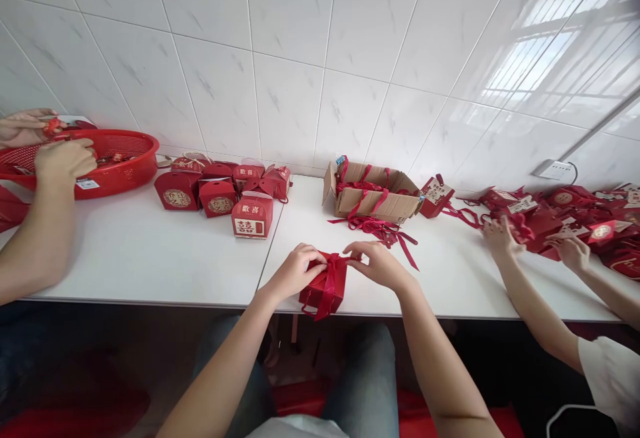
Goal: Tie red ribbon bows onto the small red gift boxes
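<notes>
While the head view looks down, the left hand [296,270] pinches the glossy crimson satin ribbon [329,285] beside its knot, and the right hand [377,265] nips its other side. Beneath them sits the small red cardboard box [341,286], right at the white table [200,258]'s front edge. Ribbon's round it, bow roughly formed, seemingly unfinished! Loose red ribbons [373,225] lie before the open brown cardboard carton [394,207], not yet used.

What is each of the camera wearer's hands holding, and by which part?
The ribbon on the red box: the left hand pinches it left of the knot, the right hand right of it. Loop or end cannot be told.
</notes>
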The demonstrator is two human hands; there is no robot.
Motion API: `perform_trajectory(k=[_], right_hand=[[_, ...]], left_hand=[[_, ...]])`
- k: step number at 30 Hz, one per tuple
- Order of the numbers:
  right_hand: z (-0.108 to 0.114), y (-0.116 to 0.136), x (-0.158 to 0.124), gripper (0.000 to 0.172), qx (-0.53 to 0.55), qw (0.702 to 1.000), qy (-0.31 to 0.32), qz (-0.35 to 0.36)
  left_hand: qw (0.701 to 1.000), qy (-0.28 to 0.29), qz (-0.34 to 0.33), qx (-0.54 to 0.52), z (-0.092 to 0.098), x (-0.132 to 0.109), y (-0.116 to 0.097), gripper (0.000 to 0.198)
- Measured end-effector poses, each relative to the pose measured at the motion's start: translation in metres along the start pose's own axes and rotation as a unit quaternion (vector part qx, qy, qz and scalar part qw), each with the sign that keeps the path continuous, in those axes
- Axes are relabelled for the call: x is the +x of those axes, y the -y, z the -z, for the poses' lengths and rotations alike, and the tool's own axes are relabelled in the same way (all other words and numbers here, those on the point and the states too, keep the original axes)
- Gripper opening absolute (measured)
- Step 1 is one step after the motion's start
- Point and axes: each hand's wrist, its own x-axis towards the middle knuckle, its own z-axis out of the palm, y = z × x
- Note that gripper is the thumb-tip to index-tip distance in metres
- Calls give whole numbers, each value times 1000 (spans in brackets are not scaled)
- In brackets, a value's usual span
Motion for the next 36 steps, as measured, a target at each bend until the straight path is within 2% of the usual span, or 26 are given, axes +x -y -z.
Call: perform_trajectory(k=[2,4,5,7,9,11,14,19,24,30,36], right_hand=[[7,3,-12,17,17,996,77,-33],[9,3,-18,14,39,992,113,-44],[8,3,-18,13,47,993,98,-47],[1,3,-14,25,66,995,27,-66],[-11,4,-4,30,107,988,-40,-103],[-24,6,6,33,168,974,-64,-136],[-37,7,16,42,236,959,-55,-150],[-40,6,19,32,271,952,-37,-134],[-42,4,15,28,288,949,-49,-121],[-48,2,12,26,323,936,-68,-118],[-47,6,8,26,300,942,-90,-117]], left_hand=[[1000,1,-4,3,1,0,-2,14],[1000,5,-6,8,2,0,-5,14],[1000,7,-7,12,3,0,-6,14],[1000,12,-11,23,4,1,-9,13],[999,14,-16,39,6,2,-11,13],[998,17,-14,52,8,3,-14,13],[998,22,11,59,10,3,-19,12],[998,24,52,32,11,4,-24,10],[997,21,71,-18,11,6,-24,8],[997,33,74,-10,13,5,-24,11],[995,32,32,86,14,5,-25,15]])
